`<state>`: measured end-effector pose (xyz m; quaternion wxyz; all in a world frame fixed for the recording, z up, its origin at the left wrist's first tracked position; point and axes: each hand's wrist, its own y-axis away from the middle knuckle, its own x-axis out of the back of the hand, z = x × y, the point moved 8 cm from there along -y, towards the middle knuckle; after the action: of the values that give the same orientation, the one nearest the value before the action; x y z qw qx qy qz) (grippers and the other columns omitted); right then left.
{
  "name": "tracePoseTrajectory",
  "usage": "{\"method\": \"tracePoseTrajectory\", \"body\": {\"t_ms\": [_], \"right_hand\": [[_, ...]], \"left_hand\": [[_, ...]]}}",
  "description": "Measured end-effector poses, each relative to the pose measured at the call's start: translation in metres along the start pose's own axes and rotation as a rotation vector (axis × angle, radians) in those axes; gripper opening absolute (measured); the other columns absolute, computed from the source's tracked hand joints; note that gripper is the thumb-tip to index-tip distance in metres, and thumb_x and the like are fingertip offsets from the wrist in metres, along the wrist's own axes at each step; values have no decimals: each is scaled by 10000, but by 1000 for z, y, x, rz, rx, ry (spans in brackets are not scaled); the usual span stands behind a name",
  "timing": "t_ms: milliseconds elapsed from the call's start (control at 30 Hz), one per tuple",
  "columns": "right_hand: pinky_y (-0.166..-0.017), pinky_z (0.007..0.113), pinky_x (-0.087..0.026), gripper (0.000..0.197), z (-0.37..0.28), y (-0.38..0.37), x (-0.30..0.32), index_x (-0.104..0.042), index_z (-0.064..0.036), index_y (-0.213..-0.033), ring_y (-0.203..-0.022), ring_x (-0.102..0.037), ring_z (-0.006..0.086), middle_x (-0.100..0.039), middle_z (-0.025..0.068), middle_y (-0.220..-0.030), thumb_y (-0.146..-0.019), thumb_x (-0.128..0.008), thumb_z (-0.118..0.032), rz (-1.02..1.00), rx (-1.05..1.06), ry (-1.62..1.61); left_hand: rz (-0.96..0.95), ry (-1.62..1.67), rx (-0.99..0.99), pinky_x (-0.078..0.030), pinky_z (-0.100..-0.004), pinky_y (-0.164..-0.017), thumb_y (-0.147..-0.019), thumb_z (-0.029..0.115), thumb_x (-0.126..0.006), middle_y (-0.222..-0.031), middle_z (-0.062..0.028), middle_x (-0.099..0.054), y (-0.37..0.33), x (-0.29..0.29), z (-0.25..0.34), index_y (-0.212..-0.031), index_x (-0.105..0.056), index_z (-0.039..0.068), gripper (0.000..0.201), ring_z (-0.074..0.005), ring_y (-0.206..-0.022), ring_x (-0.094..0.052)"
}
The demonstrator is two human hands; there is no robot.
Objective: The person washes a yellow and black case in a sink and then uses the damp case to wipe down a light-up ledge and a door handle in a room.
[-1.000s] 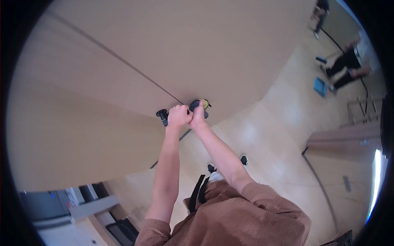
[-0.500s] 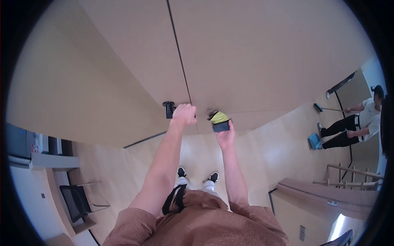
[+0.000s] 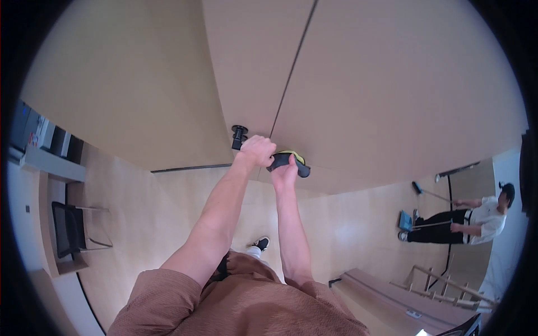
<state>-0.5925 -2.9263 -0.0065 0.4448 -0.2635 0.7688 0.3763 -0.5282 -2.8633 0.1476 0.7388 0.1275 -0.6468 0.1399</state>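
My left hand [image 3: 258,150] is closed around the black door handle [image 3: 239,136] on a large beige door panel [image 3: 246,73], close to a dark vertical seam. The fingers hide most of the handle's lever. Right beside it, my right hand [image 3: 284,173] grips a dark grey and yellow-green object [image 3: 284,161], rounded and soft-looking, with my thumb pressed on its grey side. The object is against or very near the panel surface; its exact kind I cannot make out. The two hands almost touch.
Wooden floor [image 3: 213,190] spreads below. At the right a person [image 3: 465,224] in a white top holds a broom [image 3: 417,187] and a blue dustpan [image 3: 405,220]. A wooden rack [image 3: 448,285] stands lower right, a black chair [image 3: 67,229] at left.
My right hand has moved left with the grey and yellow-green object, up to my left hand. My left hand stays at the handle. The view has turned, and the person at right appears lower.
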Motion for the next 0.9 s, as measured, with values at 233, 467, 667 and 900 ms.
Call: {"method": "tracePoseTrajectory", "body": {"t_ms": [233,467,667,900], "right_hand": [[-1093,508,-371,544,42,-34,10,-486,-55,-1297,-1274,-492,302,-541,146,-1344,-1044,-252,-475,188,-131,-142],[-1103,481,-356,544,44,-13,28,-523,-25,-1281,-1286,-491,295,-562,137,-1348,-1024,-306,-454,47,-175,-235],[-1100,476,-349,566,32,-23,-18,-536,-21,-1270,-1294,-485,283,-572,138,-1344,-1050,-268,-469,-59,-204,-301],[-1111,454,-345,567,21,-38,-13,-473,-16,-1335,-1327,-450,275,-517,141,-1403,-1028,-218,-419,-42,-206,-156]], "left_hand": [[-34,-9,60,-573,-425,-807,-702,206,-689,-856,-153,-732,13,-14,-27,-800,-755,65,184,-311,-874,-719],[18,41,8,-576,-414,-790,-677,196,-696,-839,-134,-737,14,-32,-29,-790,-756,86,169,-306,-849,-723],[-6,88,17,-569,-404,-788,-651,162,-681,-806,-128,-735,-2,-31,-39,-750,-753,81,147,-304,-839,-723],[80,63,-76,-570,-405,-797,-668,189,-689,-817,-144,-733,1,-26,-36,-761,-757,80,160,-315,-850,-720]]}}
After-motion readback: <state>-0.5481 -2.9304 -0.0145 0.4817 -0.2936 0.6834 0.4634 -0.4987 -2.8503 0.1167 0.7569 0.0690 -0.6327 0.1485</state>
